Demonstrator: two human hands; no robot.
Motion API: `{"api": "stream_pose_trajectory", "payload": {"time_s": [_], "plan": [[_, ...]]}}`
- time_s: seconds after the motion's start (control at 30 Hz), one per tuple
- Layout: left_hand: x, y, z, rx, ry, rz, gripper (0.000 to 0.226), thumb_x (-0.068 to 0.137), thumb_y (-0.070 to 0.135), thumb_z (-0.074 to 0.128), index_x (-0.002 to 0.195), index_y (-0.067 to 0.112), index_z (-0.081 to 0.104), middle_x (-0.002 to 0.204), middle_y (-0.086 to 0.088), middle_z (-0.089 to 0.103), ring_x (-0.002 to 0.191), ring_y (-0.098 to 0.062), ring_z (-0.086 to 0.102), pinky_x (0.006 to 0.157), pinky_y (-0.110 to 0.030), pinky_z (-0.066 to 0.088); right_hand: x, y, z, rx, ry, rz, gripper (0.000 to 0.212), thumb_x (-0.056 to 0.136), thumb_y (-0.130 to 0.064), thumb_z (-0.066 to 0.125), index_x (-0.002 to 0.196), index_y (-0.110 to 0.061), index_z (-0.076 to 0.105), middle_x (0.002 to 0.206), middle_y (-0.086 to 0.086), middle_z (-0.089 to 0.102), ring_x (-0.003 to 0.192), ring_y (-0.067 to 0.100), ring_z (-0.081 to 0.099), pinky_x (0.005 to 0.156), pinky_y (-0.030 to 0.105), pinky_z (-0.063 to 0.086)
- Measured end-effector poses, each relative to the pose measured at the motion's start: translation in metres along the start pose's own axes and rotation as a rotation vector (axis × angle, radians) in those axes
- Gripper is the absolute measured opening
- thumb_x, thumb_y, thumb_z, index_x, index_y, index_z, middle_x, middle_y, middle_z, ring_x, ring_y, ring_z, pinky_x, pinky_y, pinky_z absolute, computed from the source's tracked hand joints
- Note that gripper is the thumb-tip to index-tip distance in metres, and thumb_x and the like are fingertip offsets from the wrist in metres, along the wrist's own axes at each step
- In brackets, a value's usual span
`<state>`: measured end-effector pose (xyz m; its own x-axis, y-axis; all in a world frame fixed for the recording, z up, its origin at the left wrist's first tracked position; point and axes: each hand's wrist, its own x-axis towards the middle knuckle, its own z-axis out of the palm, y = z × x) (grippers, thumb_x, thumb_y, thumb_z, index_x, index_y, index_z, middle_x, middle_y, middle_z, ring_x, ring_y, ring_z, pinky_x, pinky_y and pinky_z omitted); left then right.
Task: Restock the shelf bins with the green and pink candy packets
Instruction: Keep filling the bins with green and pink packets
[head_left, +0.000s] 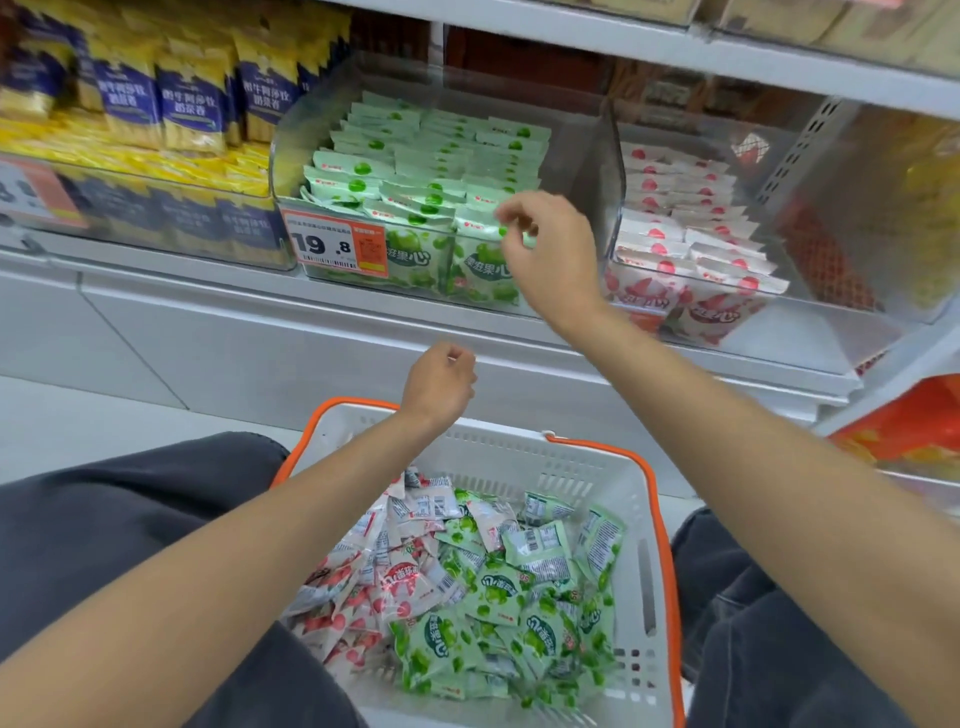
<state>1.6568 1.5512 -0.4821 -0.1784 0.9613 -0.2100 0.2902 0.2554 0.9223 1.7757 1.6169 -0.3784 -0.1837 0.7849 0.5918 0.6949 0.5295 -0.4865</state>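
Hands curled, empty: right hand (540, 244) before green-packet bin (289, 156), left hand (440, 385) over basket (498, 457).

The left forearm (234, 545) and right forearm (727, 441) are bare; loose, creased dark grey trousers (104, 545) cover both legs.

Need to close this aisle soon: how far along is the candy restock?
Roughly midway, at a guess. Done: the green bin and pink bin both hold neat rows of packets. In hand: the right hand is at the green bin's front row; whether it pinches a packet is unclear. The left hand is curled, empty, above the basket. Left: a heap of green and pink packets inside it.
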Motion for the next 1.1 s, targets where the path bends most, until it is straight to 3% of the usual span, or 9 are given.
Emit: {"api": "stream_pose_trajectory", "payload": {"time_s": [0.1,0.3,0.4,0.5,0.67,0.8,0.93,1.0,1.1], "plan": [[-0.003,-0.022,0.008,0.107,-0.067,-0.038,0.019,0.099,0.018,0.045,0.099,0.007,0.06,0.083,-0.006,0.065,0.071,-0.023,0.062,0.063,-0.029,0.047,-0.08,0.021,0.014,0.097,-0.116,0.13,0.021,0.082,0.0,0.053,0.082,-0.011,0.07,0.08,-0.006,0.065,0.075,0.009,0.055,0.07,0.021,0.042],[-0.021,-0.071,0.021,0.368,-0.289,-0.126,0.019,0.099,0.013,0.044,0.09,0.007,0.06,0.087,-0.009,0.064,0.07,-0.018,0.059,0.066,-0.027,0.048,-0.26,0.102,0.06,-0.039,-1.082,0.8,0.019,0.089,-0.004,0.053,0.097,0.0,0.07,0.106,0.012,0.068,0.09,0.024,0.064,0.077,0.031,0.052],[-0.025,-0.079,0.023,0.435,-0.353,-0.143,0.017,0.098,0.012,0.047,0.09,0.007,0.061,0.089,-0.011,0.065,0.076,-0.022,0.061,0.075,-0.031,0.047,-0.315,0.098,0.066,-0.076,-1.187,1.04,0.023,0.092,-0.013,0.053,0.07,-0.01,0.048,0.074,0.005,0.052,0.06,0.016,0.049,0.055,0.028,0.042],[-0.029,-0.082,0.024,0.443,-0.363,-0.152,0.015,0.099,0.014,0.049,0.094,0.008,0.061,0.091,-0.008,0.065,0.073,-0.019,0.062,0.068,-0.027,0.047,-0.342,0.086,0.075,-0.083,-1.3,1.051,0.019,0.094,-0.019,0.056,0.077,-0.015,0.049,0.072,-0.001,0.047,0.059,0.011,0.044,0.053,0.021,0.041],[-0.029,-0.085,0.023,0.489,-0.392,-0.145,0.016,0.099,0.012,0.047,0.104,0.007,0.062,0.103,-0.008,0.063,0.081,-0.019,0.063,0.062,-0.026,0.044,-0.327,0.078,0.086,-0.326,-1.145,0.857,0.02,0.09,-0.004,0.052,0.074,-0.012,0.041,0.074,0.001,0.049,0.06,0.012,0.046,0.053,0.026,0.043],[-0.023,-0.088,0.021,0.675,-0.475,-0.059,0.039,0.095,-0.002,0.043,0.132,0.011,0.05,0.139,-0.013,0.049,0.113,-0.026,0.056,0.086,-0.032,0.048,-0.251,0.074,0.057,-0.446,-1.053,0.483,0.015,0.086,0.003,0.051,0.089,-0.009,0.059,0.091,0.004,0.062,0.087,0.024,0.063,0.072,0.034,0.054],[-0.022,-0.076,0.02,0.797,-0.587,0.142,0.078,0.091,0.005,0.063,0.154,0.02,0.02,0.161,-0.005,0.017,0.145,-0.027,0.026,0.115,-0.037,0.03,-0.18,0.066,0.025,-0.304,-0.985,0.204,0.032,0.094,-0.007,0.051,0.119,-0.016,0.069,0.12,0.004,0.068,0.108,0.024,0.061,0.092,0.033,0.049],[-0.021,-0.066,0.021,0.714,-0.645,0.177,0.072,0.086,0.022,0.074,0.147,0.018,0.038,0.151,-0.005,0.042,0.137,-0.025,0.041,0.112,-0.037,0.035,-0.151,0.056,0.006,-0.233,-0.892,0.198,0.027,0.097,-0.013,0.052,0.117,-0.013,0.07,0.121,0.002,0.068,0.109,0.021,0.062,0.091,0.026,0.045],[-0.02,-0.05,0.021,0.418,-0.601,0.187,0.036,0.086,0.022,0.075,0.118,0.01,0.063,0.111,-0.006,0.07,0.096,-0.021,0.067,0.091,-0.039,0.053,-0.121,0.043,-0.016,-0.126,-0.735,0.235,0.023,0.096,-0.014,0.056,0.112,-0.011,0.073,0.116,0.001,0.07,0.104,0.015,0.063,0.086,0.021,0.043]]}}
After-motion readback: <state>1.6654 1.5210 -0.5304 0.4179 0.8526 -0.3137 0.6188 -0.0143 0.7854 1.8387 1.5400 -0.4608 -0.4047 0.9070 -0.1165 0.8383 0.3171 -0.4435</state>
